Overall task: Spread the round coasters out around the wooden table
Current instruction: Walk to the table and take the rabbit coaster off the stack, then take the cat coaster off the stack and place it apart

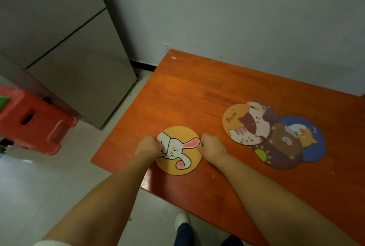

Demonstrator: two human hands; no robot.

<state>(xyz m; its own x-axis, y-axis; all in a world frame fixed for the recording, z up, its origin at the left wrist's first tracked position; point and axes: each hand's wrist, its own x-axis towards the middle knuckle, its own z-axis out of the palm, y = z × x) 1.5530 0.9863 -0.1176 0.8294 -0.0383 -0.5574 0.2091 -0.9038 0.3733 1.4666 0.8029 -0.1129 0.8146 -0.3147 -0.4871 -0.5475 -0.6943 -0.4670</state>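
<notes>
Near the wooden table's (187,87) front-left corner lies the rabbit coaster (178,150), flat on the wood, yellow w/ a white long-eared bunny. Left hand (148,145) sits on its left edge, fingers curled over the rim and onto the print; right hand (212,145) is at its right edge, fingers bent, tips touching the rim. Both pinch the coaster from opposite sides, mostly closed. Right of the rabbit coaster, well apart, sits a cluster of three overlapping coasters: cat coaster (246,124) marked "Meow" on top, bear coaster (280,147) partly under it, blue coaster (314,141) farthest right, underneath. Left of the table stand a grey cabinet (65,44) and a red stool (33,119) on the floor.
</notes>
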